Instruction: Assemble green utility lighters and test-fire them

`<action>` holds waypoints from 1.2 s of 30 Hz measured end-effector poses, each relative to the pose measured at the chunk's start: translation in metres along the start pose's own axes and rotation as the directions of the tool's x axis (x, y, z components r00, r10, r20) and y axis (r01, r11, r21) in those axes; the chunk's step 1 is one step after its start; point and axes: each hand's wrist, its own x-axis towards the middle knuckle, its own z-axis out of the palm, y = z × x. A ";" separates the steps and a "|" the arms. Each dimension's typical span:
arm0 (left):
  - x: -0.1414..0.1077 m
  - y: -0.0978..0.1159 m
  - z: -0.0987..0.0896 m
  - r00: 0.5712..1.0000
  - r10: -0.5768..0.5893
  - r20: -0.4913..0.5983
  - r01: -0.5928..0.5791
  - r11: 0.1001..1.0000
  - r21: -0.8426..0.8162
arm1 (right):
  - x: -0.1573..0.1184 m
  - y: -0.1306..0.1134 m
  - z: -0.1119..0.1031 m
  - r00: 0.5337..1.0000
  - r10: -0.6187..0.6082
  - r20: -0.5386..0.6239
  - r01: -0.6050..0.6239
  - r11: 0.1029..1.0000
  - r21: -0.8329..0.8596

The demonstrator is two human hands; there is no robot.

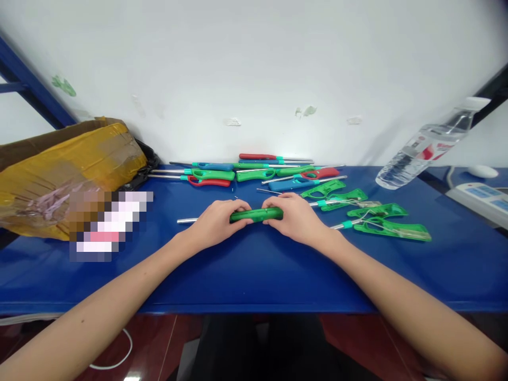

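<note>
Both my hands grip one green long-necked lighter, held level above the blue table. My left hand closes round its left end, where the metal tube sticks out to the left. The right end of the handle sits between the thumb and fingers of my right hand. Just right of that hand lie opened green lighter shells with wires and inner parts showing. Behind my hands is a row of assembled lighters in green, red and blue. My palms hide parts of the held lighter.
A taped cardboard box stands at the left, with a blurred-out patch in front of it. At the right a water bottle leans near the wall, beside a white device. The blue table ends at a front edge near me.
</note>
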 end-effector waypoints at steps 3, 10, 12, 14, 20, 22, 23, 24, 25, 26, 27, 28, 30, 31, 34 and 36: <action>-0.001 0.000 -0.001 0.996 0.087 -0.008 -0.087 0.996 0.025 | -0.001 0.002 0.003 0.999 0.018 -0.035 -0.019 0.999 -0.050; -0.004 -0.004 -0.001 0.975 0.219 -0.035 -0.211 0.966 0.152 | -0.002 0.002 -0.003 0.996 -0.059 0.068 0.061 0.998 -0.026; -0.004 -0.004 -0.002 0.966 0.255 -0.036 -0.244 0.952 0.187 | -0.002 0.002 -0.004 0.996 -0.061 0.068 0.062 0.998 -0.020; -0.005 -0.002 -0.002 0.956 0.289 -0.049 -0.273 0.937 0.218 | -0.003 0.001 -0.004 0.998 -0.043 0.053 0.044 0.999 -0.025; -0.006 -0.001 0.000 0.935 0.341 -0.094 -0.303 0.911 0.281 | -0.005 -0.002 -0.002 0.999 -0.022 0.030 0.024 0.998 -0.064; -0.006 -0.002 0.001 0.950 0.300 -0.089 -0.271 0.931 0.243 | -0.006 -0.002 -0.002 0.999 -0.044 0.028 0.046 0.994 -0.094; -0.006 -0.003 0.000 0.958 0.274 -0.081 -0.249 0.940 0.233 | -0.006 -0.002 -0.002 0.998 -0.056 0.024 0.058 0.993 -0.107; -0.006 -0.004 -0.001 0.965 0.251 -0.070 -0.228 0.944 0.237 | -0.006 -0.002 -0.002 0.998 -0.065 0.015 0.067 0.991 -0.116; -0.006 -0.006 -0.002 0.972 0.229 -0.057 -0.208 0.945 0.254 | -0.007 -0.003 -0.002 0.997 -0.071 0.003 0.071 0.990 -0.122; -0.006 -0.008 -0.003 0.977 0.210 -0.039 -0.191 0.942 0.277 | -0.007 -0.003 -0.003 0.997 -0.073 -0.014 0.071 0.990 -0.126; -0.006 -0.009 -0.005 0.981 0.193 -0.021 -0.178 0.938 0.296 | -0.006 -0.002 -0.003 0.997 -0.073 -0.030 0.069 0.990 -0.125; -0.006 -0.010 -0.006 0.984 0.177 -0.003 -0.168 0.937 0.305 | -0.006 -0.002 -0.003 0.996 -0.072 -0.042 0.067 0.990 -0.121; -0.007 -0.012 -0.008 0.988 0.154 0.018 -0.152 0.945 0.289 | -0.006 0.000 -0.004 0.996 -0.074 -0.053 0.069 0.992 -0.104; -0.007 -0.012 -0.009 0.989 0.146 0.023 -0.147 0.952 0.270 | -0.005 0.001 -0.005 0.995 -0.076 -0.056 0.071 0.993 -0.095; -0.006 -0.010 -0.012 0.992 0.120 0.035 -0.124 0.971 0.204 | -0.005 0.006 -0.009 0.993 -0.088 -0.076 0.081 0.993 -0.087; -0.006 -0.009 -0.013 0.994 0.098 0.052 -0.106 0.980 0.170 | -0.005 0.008 -0.012 0.990 -0.107 -0.088 0.100 0.991 -0.086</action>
